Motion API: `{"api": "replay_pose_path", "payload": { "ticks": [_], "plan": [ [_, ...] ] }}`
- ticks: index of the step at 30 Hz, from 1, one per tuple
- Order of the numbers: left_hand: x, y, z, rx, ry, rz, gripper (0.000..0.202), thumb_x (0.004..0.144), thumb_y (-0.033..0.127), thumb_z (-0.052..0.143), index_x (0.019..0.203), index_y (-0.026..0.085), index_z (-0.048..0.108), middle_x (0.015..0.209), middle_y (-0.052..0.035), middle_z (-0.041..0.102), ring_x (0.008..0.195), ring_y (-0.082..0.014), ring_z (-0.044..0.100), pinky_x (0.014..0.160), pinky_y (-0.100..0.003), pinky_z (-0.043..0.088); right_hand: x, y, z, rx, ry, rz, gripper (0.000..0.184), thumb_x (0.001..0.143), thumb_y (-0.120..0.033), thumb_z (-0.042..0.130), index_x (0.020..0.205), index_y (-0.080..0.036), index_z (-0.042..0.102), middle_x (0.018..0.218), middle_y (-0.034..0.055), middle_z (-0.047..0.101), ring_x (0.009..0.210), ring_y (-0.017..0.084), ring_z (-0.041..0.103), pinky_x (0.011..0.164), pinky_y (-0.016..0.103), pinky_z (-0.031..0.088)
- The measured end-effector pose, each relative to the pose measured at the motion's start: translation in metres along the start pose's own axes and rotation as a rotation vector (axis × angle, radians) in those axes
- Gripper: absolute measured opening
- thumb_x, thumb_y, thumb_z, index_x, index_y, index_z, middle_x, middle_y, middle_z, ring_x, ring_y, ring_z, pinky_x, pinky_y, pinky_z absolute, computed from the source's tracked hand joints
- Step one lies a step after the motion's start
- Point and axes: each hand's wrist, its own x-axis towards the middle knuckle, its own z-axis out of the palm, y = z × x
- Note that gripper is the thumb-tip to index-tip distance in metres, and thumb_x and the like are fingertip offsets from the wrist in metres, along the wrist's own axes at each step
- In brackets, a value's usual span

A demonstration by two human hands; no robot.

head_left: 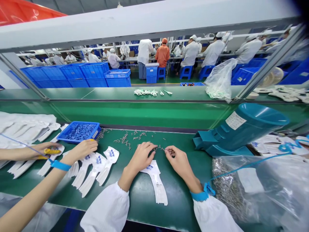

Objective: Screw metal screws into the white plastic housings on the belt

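Note:
My left hand rests over the green table, its fingers bent at a few small metal screws. A gap shows between its thumb and fingertips. On the other side of these screws, my right hand has its thumb and forefinger drawn together. Whatever is between those fingertips is too small to make out. A white plastic shell part with small blue pieces lies below and between both hands, its top end partly covered by my left hand. More loose screws are scattered farther back.
At left, a co-worker's hand is near a blue bin of small blue pieces; the other holds a yellow-handled tool. Several white shells lie between us. A teal funnel-shaped holder and plastic bag stand right.

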Motion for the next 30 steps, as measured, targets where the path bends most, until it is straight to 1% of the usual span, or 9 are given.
{"api": "replay_pose_path", "payload": {
  "ticks": [2, 3, 7, 11, 16, 19, 23, 27, 30],
  "plan": [
    [-0.004, 0.005, -0.002, -0.023, 0.022, 0.007, 0.027, 0.098, 0.026, 0.055, 0.125, 0.024, 0.058, 0.119, -0.0024, 0.067, 0.111, -0.0190, 0.058, 0.090, -0.033, 0.043, -0.002, -0.002, 0.000, 0.100, -0.068, 0.060, 0.019, 0.087, -0.036, 0.055, 0.090, -0.019, 0.065, 0.083, 0.0056, 0.069, 0.074, 0.019, 0.064, 0.071, 0.032, 0.050],
    [-0.007, 0.008, -0.004, -0.032, 0.030, 0.012, 0.026, 0.098, 0.027, 0.055, 0.123, 0.025, 0.059, 0.118, -0.0021, 0.067, 0.111, -0.0187, 0.058, 0.091, -0.033, 0.042, -0.004, -0.003, 0.000, 0.156, -0.110, 0.090, 0.020, 0.085, -0.037, 0.057, 0.089, -0.019, 0.065, 0.081, 0.0053, 0.069, 0.073, 0.019, 0.064, 0.070, 0.032, 0.050],
    [-0.019, 0.025, -0.009, -0.058, 0.038, 0.027, 0.014, 0.099, 0.028, 0.054, 0.105, 0.024, 0.066, 0.102, -0.0002, 0.071, 0.101, -0.0181, 0.060, 0.088, -0.033, 0.042, -0.015, -0.012, -0.001, 0.343, -0.253, 0.163, 0.020, 0.081, -0.037, 0.062, 0.084, -0.017, 0.065, 0.072, 0.0029, 0.066, 0.068, 0.017, 0.060, 0.066, 0.030, 0.048],
    [-0.036, 0.042, -0.013, -0.080, 0.049, 0.018, 0.014, 0.098, 0.027, 0.053, 0.102, 0.023, 0.066, 0.100, -0.0011, 0.072, 0.097, -0.0188, 0.061, 0.085, -0.034, 0.042, -0.028, -0.025, -0.006, 0.431, -0.279, 0.223, 0.025, 0.079, -0.042, 0.067, 0.083, -0.017, 0.065, 0.070, 0.0023, 0.065, 0.066, 0.016, 0.058, 0.065, 0.030, 0.047],
    [-0.053, 0.059, -0.013, -0.082, 0.113, -0.027, 0.014, 0.097, 0.030, 0.057, 0.099, 0.022, 0.067, 0.097, -0.0022, 0.072, 0.096, -0.0212, 0.061, 0.084, -0.036, 0.041, -0.046, -0.041, -0.009, 0.461, -0.309, 0.283, 0.031, 0.079, -0.047, 0.067, 0.082, -0.017, 0.064, 0.069, 0.0025, 0.064, 0.066, 0.016, 0.058, 0.064, 0.030, 0.048],
    [-0.063, 0.068, -0.012, -0.094, 0.161, -0.077, 0.014, 0.098, 0.028, 0.054, 0.100, 0.022, 0.067, 0.096, -0.0015, 0.072, 0.094, -0.0196, 0.062, 0.083, -0.035, 0.042, -0.056, -0.050, -0.012, 0.468, -0.299, 0.258, 0.032, 0.080, -0.049, 0.067, 0.086, -0.018, 0.064, 0.073, 0.0027, 0.064, 0.070, 0.017, 0.061, 0.067, 0.031, 0.050],
    [-0.079, 0.079, -0.009, -0.112, 0.219, -0.155, 0.017, 0.100, 0.027, 0.051, 0.098, 0.022, 0.067, 0.093, -0.0025, 0.072, 0.091, -0.0194, 0.063, 0.080, -0.034, 0.043, -0.065, -0.058, -0.017, 0.408, -0.335, 0.158, 0.030, 0.083, -0.047, 0.066, 0.090, -0.019, 0.066, 0.077, 0.0029, 0.065, 0.074, 0.018, 0.061, 0.070, 0.031, 0.050],
    [-0.092, 0.088, -0.004, -0.129, 0.233, -0.195, 0.019, 0.100, 0.027, 0.050, 0.098, 0.022, 0.068, 0.091, -0.0034, 0.073, 0.089, -0.0199, 0.063, 0.078, -0.034, 0.044, -0.073, -0.058, -0.020, 0.359, -0.395, 0.116, 0.027, 0.087, -0.046, 0.063, 0.094, -0.020, 0.068, 0.086, 0.0039, 0.069, 0.082, 0.019, 0.064, 0.075, 0.030, 0.052],
    [-0.099, 0.091, -0.001, -0.131, 0.221, -0.211, 0.020, 0.100, 0.028, 0.050, 0.097, 0.022, 0.069, 0.090, -0.0034, 0.072, 0.089, -0.0200, 0.063, 0.078, -0.035, 0.044, -0.077, -0.055, -0.021, 0.303, -0.442, 0.111, 0.029, 0.088, -0.048, 0.062, 0.094, -0.021, 0.068, 0.088, 0.0047, 0.072, 0.084, 0.021, 0.066, 0.076, 0.030, 0.052]
  ]
}}
